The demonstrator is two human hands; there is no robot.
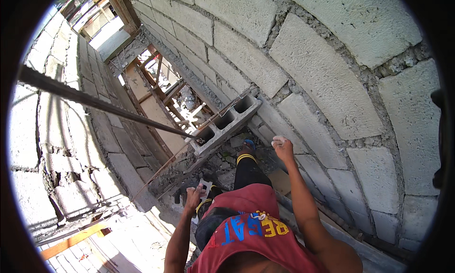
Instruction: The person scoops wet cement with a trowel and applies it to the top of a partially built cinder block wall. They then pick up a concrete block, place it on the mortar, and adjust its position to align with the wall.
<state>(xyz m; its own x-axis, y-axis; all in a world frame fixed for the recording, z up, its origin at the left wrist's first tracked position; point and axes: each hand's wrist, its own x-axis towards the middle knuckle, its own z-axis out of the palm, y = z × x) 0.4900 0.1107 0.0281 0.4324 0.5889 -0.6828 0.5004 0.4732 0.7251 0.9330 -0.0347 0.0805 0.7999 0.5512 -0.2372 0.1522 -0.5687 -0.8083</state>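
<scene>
My right hand (283, 148) is raised beside the block wall on the right, its fingers curled in and pale with dust; nothing shows in them. Lower and to the left, my left hand (194, 197) has its fingers bent, with a light grey flat piece (205, 185) right by it. Whether the hand holds that piece is hidden. Ahead of both hands a hollow concrete block (225, 125) spans the gap by the wall, its open cells facing up. A steel rebar (109, 108) slants from the upper left down into the block's near-left cell.
A tall concrete block wall (327, 74) with rough mortar joints rises on the right. Another block wall (90, 93) runs along the left. Beyond the hollow block lies an opening with wooden framing (159, 83). Rubble (227, 164) covers the ground round my sandalled foot (249, 144). An orange-brown timber (76, 240) lies lower left.
</scene>
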